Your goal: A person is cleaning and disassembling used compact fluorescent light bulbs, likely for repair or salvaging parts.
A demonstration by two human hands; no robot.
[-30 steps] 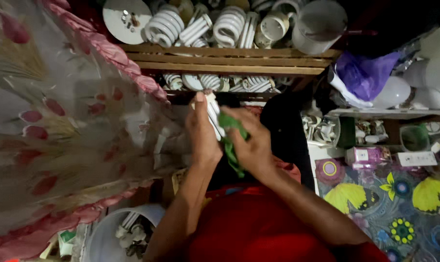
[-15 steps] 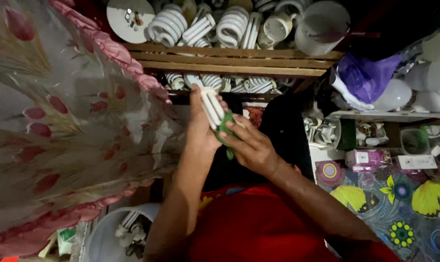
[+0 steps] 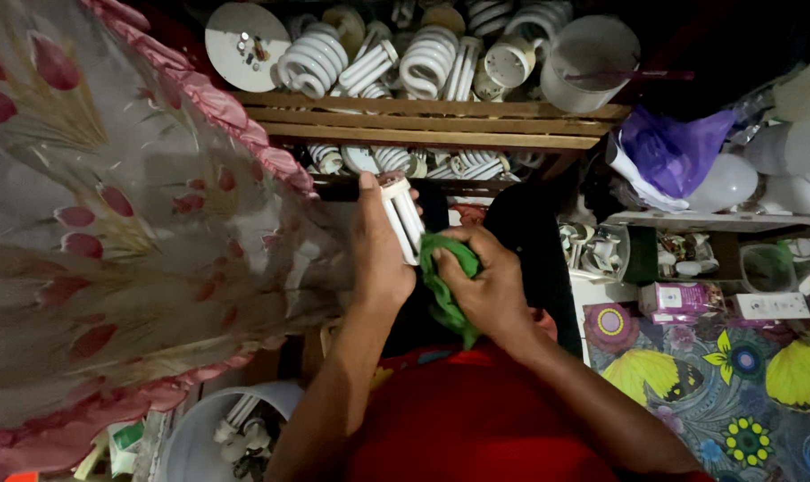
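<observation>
Lamp (image 3: 403, 217), white, straight-tubed, upright in front of the chest, below a wooden shelf (image 3: 423, 125) crowded with spiral lamps (image 3: 311, 62). Left hand (image 3: 380, 253) clamped round lamp; right hand (image 3: 485, 284) closed on green cloth (image 3: 450, 295) against its base. Flowered curtain (image 3: 110, 241) left, patterned cloth (image 3: 744, 393) right, white bucket (image 3: 204, 437) below.

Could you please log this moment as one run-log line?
left hand: holds white tube lamp | right hand: presses green cloth to it | behind: wooden shelf of lamps
</observation>
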